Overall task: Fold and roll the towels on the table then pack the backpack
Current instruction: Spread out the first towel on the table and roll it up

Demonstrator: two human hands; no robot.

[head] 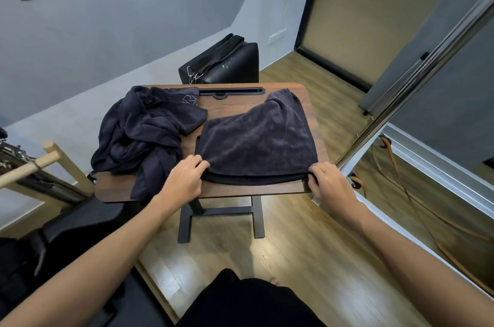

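Towel [256, 139] lies folded, long axis left–right, near edge at both hands — left hand [183, 179] and right hand [330, 183] pinch its near corners; the roll would go away, toward the far surface [280, 190] edge.

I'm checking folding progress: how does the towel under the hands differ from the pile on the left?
The right towel lies folded flat in layers; the left pile is crumpled and unfolded. The left hand and right hand grip the right towel's near corners; nothing touches the left pile. The right towel stays on the table; the left pile spills over its left and near edges. Both are dark navy cloth.
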